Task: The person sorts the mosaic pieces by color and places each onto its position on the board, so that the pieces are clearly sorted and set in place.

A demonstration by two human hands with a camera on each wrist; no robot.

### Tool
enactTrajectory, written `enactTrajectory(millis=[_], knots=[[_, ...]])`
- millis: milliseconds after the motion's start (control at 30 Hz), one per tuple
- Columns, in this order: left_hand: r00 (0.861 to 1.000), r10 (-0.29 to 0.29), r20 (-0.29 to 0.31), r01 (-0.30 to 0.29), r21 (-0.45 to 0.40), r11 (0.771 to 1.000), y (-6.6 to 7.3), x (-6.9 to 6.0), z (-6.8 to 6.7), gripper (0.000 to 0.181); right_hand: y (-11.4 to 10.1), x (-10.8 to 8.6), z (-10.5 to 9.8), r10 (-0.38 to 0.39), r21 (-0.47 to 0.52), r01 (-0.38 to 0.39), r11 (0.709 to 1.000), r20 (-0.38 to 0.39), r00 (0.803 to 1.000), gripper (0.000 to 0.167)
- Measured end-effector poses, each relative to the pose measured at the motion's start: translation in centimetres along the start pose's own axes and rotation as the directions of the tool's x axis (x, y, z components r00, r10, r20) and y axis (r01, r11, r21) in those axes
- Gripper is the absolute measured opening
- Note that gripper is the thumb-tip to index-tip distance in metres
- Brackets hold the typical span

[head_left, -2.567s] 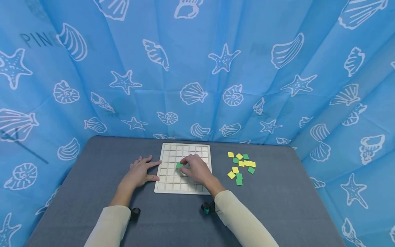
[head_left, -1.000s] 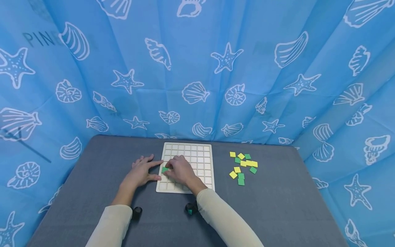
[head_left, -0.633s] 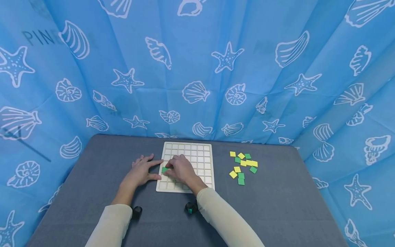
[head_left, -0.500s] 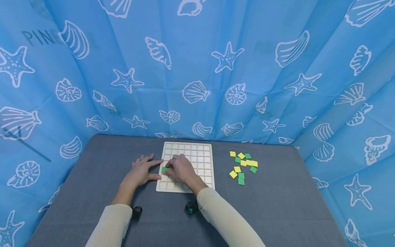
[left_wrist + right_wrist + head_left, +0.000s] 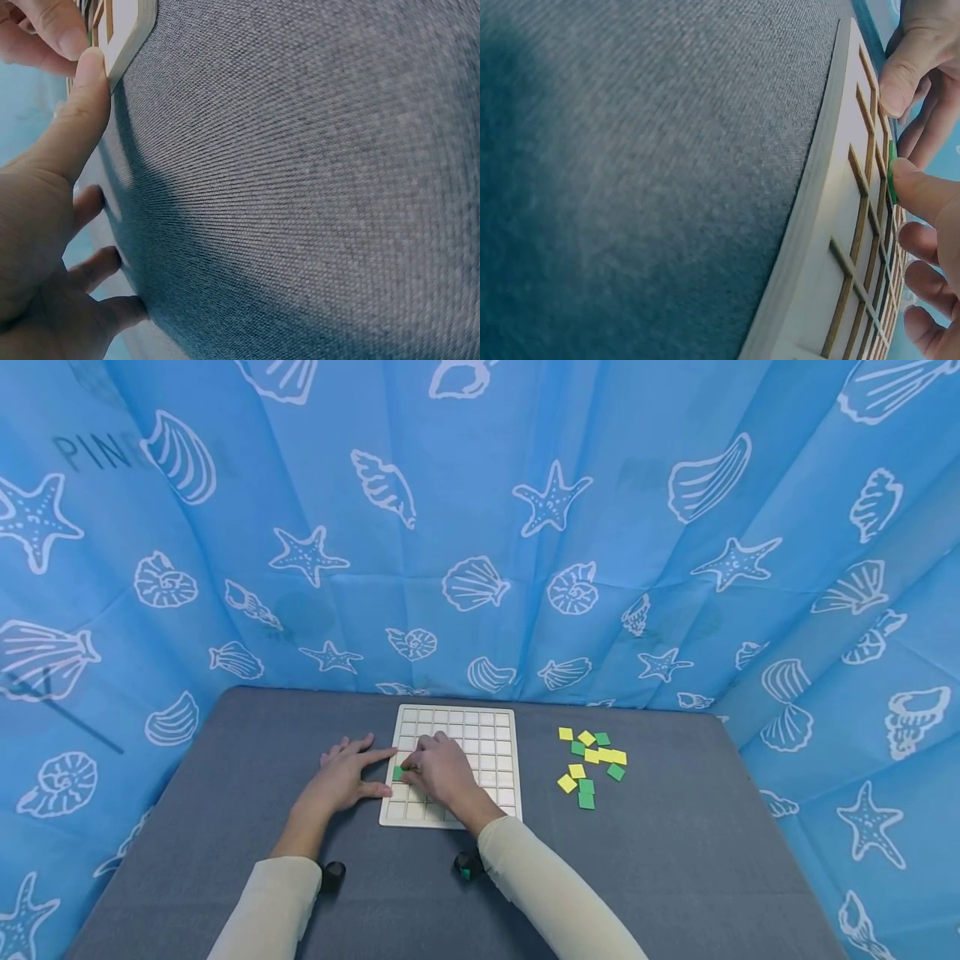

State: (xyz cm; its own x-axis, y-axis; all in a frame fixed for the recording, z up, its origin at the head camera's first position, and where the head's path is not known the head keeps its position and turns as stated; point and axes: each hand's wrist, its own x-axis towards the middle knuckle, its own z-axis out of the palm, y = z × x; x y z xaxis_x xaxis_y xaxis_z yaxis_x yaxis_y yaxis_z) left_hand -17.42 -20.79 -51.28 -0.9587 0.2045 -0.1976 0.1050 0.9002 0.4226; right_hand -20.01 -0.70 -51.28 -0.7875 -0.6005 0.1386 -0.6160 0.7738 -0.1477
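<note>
While pinching a green tile (image 5: 398, 773) in the narrow grip of the right hand (image 5: 444, 772), holds it at the leftmost column of a pale gridded board (image 5: 488, 747) on a grey table (image 5: 660, 843). Juts leftward from the fingertips, away from the palm; looks square, with no long axis. Lies opposite the gap between index finger and thumb of the left hand (image 5: 341, 779), spread wide at the board's left edge. Touches the right hand, just beside the left. Cannot tell whether fully seated. Sits well apart from loose yellow and green tiles (image 5: 619, 758), off to the right.
</note>
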Motion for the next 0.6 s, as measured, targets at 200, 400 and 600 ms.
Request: enactTrajectory(millis=[200, 400, 600], knots=[[1.000, -0.003, 0.001, 0.003, 0.000, 1.000, 0.0, 0.0, 0.0, 0.077, -0.1, 0.0, -0.3, -0.016, -0.074, 0.017, 0.997, 0.017, 1.000, 0.022], [1.000, 0.001, 0.004, -0.001, 0.000, 1.000, 0.0, 0.0, -0.1, 0.076, -0.2, 0.0, -0.7, -0.005, -0.072, 0.008, 0.997, 0.038, 0.999, 0.025], [1.000, -0.009, 0.009, 0.009, 0.012, 1.000, 0.1, -0.1, -0.2, 0.076, 0.0, -0.3, -1.6, 0.016, -0.108, -0.014, 0.994, 0.021, 1.000, 0.034]])
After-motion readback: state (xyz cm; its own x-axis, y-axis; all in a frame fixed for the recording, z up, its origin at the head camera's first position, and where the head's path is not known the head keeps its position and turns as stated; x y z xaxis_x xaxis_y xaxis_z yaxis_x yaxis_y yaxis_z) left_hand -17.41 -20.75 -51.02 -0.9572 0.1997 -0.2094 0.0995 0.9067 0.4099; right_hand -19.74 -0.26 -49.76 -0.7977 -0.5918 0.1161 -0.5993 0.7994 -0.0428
